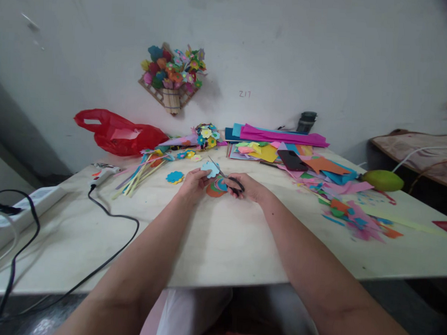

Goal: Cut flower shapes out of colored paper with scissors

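Observation:
Between the fingers of my left hand (193, 185) is a light blue paper flower (210, 169) with a scalloped edge. My right hand (247, 186) grips black-handled scissors (237, 185), whose blades point up and left against the flower's right side. Whether the blades are parted I cannot make out. Just below both hands, several round paper pieces (214, 191) in orange, green and blue lie on the table. To the left of my left hand rests a blue paper flower (174, 177) on top of a yellow one.
A red plastic bag (120, 134) and paper strips (138, 175) lie at the back left, near a glue gun (105, 174) with a black cord. Paper sheets (281, 136), a phone (292, 160), scraps (359, 219) and a green mango-like fruit (383, 180) lie on the right.

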